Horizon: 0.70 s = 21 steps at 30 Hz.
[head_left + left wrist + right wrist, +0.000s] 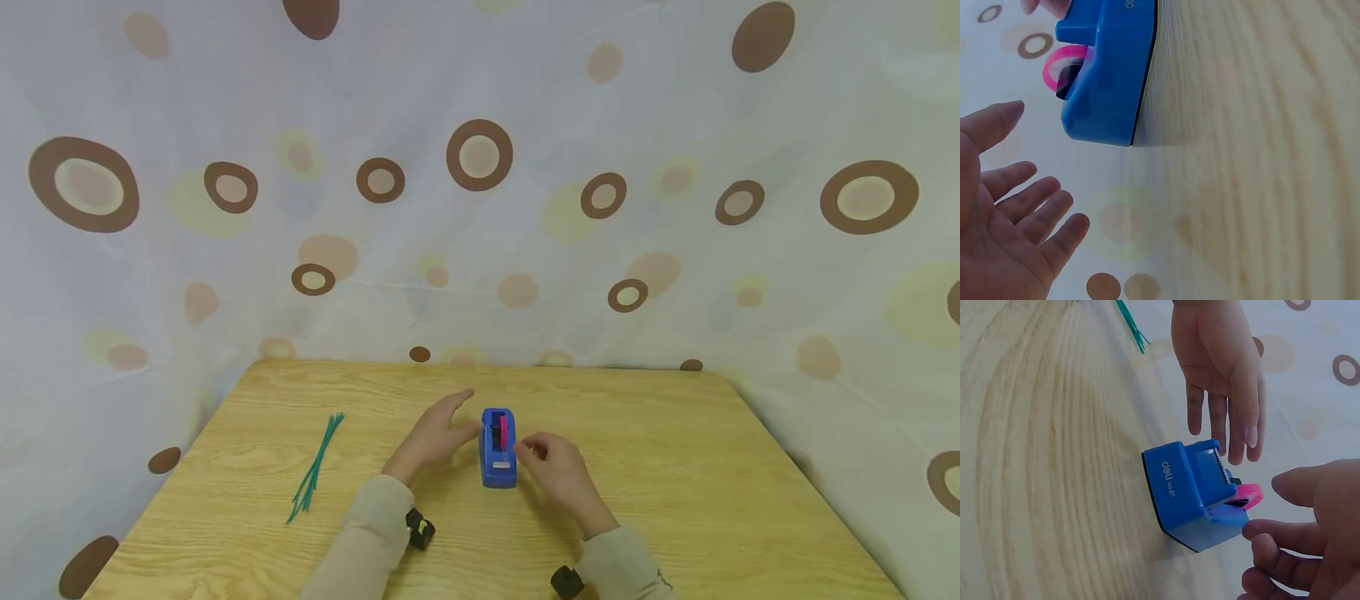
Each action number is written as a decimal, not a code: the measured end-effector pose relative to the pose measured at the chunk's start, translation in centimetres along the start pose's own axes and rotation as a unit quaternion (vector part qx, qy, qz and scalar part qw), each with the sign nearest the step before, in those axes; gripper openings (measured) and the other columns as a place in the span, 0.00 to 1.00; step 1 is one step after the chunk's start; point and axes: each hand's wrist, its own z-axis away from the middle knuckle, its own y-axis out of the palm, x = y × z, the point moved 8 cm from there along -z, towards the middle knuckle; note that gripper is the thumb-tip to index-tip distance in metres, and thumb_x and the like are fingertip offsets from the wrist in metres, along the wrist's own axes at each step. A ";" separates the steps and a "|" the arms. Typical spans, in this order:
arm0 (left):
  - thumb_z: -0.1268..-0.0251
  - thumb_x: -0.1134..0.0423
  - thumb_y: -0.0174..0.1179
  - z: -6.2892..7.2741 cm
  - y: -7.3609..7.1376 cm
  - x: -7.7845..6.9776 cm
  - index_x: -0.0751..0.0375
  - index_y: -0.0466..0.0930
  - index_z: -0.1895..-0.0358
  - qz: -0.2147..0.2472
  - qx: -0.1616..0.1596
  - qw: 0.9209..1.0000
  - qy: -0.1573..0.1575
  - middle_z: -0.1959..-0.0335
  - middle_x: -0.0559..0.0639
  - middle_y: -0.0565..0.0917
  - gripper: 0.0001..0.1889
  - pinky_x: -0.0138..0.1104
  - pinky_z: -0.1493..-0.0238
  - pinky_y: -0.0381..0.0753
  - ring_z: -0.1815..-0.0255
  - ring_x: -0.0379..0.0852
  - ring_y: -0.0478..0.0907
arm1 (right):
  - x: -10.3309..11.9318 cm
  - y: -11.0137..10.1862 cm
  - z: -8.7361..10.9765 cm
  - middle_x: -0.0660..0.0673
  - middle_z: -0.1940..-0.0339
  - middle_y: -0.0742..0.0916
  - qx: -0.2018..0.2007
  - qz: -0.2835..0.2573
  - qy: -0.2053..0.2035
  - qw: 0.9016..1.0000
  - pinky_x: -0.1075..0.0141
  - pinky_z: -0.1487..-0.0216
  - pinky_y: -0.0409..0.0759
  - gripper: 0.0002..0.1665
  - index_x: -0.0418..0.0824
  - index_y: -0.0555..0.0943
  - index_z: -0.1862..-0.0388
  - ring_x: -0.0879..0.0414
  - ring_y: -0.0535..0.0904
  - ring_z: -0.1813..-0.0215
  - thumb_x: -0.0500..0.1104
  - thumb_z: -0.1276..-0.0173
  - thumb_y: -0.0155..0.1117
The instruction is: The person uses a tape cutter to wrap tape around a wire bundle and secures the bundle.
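Note:
A blue tape dispenser (498, 477) with a toothed cutter stands upright on the table between the two hands. A bright pink tape roll (1251, 495) sits in its top. On the dispenser's left side is my left hand (433, 435), its fingers extended and spread, holding nothing; the left wrist view shows a gap between it and the dispenser. At the other side my right hand (1329, 537) has loosely bent fingers with nothing between them. Its index fingertip is very close to the dispenser's edge; I cannot tell if they touch.
Several thin green strips (318, 467), perhaps ties, lie in a loose bundle to the left on the wooden table (675, 467). Behind the table hangs a pale curtain (525, 250) with brown ring and dot patterns. Black straps with small cameras are on both wrists.

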 end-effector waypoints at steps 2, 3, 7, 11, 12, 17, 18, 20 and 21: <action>0.29 0.53 0.60 -0.1 0.3 0.1 0.60 0.62 0.25 0.011 0.007 1.000 0.000 0.27 0.57 0.65 0.33 0.54 0.33 0.64 0.29 0.59 0.63 | 0.0 0.1 0.1 0.49 0.69 0.84 0.002 -0.004 -0.004 1.000 0.62 0.66 0.77 0.12 0.37 0.86 0.58 0.56 0.76 0.67 0.45 0.28 0.63; 0.29 0.53 0.60 -0.2 0.4 0.1 0.60 0.63 0.26 0.015 0.010 1.000 0.000 0.27 0.56 0.66 0.33 0.54 0.34 0.65 0.29 0.59 0.64 | 0.0 0.2 0.1 0.49 0.68 0.85 0.003 -0.008 -0.005 1.000 0.61 0.65 0.77 0.12 0.37 0.86 0.59 0.56 0.76 0.66 0.45 0.28 0.64; 0.29 0.54 0.62 -0.1 0.9 0.0 0.61 0.66 0.27 0.027 0.021 0.999 0.003 0.29 0.58 0.68 0.31 0.54 0.37 0.69 0.31 0.60 0.66 | -0.2 0.7 0.3 0.49 0.68 0.86 0.010 -0.022 -0.007 1.000 0.62 0.62 0.78 0.10 0.37 0.87 0.62 0.56 0.77 0.65 0.43 0.29 0.65; 0.30 0.55 0.62 -0.1 1.2 0.0 0.61 0.68 0.29 0.025 0.027 0.999 0.004 0.30 0.57 0.70 0.30 0.51 0.37 0.71 0.31 0.59 0.66 | -0.3 1.3 0.4 0.49 0.69 0.85 0.029 -0.032 -0.004 0.999 0.62 0.63 0.77 0.10 0.37 0.87 0.63 0.56 0.76 0.66 0.43 0.29 0.65; 0.30 0.56 0.62 -0.1 1.3 0.0 0.62 0.68 0.29 0.025 0.027 0.999 0.004 0.30 0.57 0.70 0.30 0.50 0.37 0.71 0.31 0.59 0.66 | -0.3 1.5 0.5 0.49 0.69 0.85 0.032 -0.032 -0.006 0.999 0.62 0.64 0.78 0.10 0.37 0.87 0.63 0.56 0.77 0.66 0.43 0.29 0.65; 0.31 0.57 0.63 -0.3 1.5 0.1 0.63 0.70 0.31 0.028 0.026 0.999 0.008 0.31 0.56 0.72 0.29 0.46 0.39 0.74 0.32 0.58 0.68 | -0.4 1.8 0.4 0.50 0.71 0.84 0.039 -0.038 -0.013 0.998 0.63 0.66 0.77 0.09 0.38 0.87 0.65 0.57 0.76 0.67 0.42 0.29 0.65; 0.31 0.58 0.64 -0.4 1.5 0.1 0.63 0.71 0.31 0.029 0.027 0.999 0.010 0.31 0.56 0.72 0.28 0.46 0.39 0.74 0.32 0.58 0.68 | -0.4 1.8 0.4 0.50 0.71 0.84 0.038 -0.040 -0.015 0.998 0.64 0.66 0.77 0.09 0.38 0.87 0.65 0.57 0.76 0.67 0.42 0.29 0.65; 0.32 0.58 0.64 -0.6 1.6 0.1 0.63 0.72 0.32 0.030 0.026 0.999 0.012 0.32 0.55 0.73 0.28 0.45 0.40 0.74 0.32 0.57 0.69 | -0.4 1.8 0.4 0.50 0.72 0.84 0.037 -0.047 -0.013 0.998 0.65 0.68 0.77 0.09 0.39 0.87 0.66 0.57 0.76 0.68 0.42 0.29 0.65; 0.32 0.58 0.64 -0.7 1.6 0.0 0.62 0.72 0.32 0.030 0.026 0.999 0.012 0.33 0.55 0.73 0.27 0.45 0.40 0.74 0.32 0.57 0.69 | -0.5 1.8 0.4 0.50 0.72 0.84 0.036 -0.051 -0.010 0.998 0.65 0.68 0.76 0.08 0.39 0.87 0.67 0.57 0.75 0.68 0.41 0.29 0.65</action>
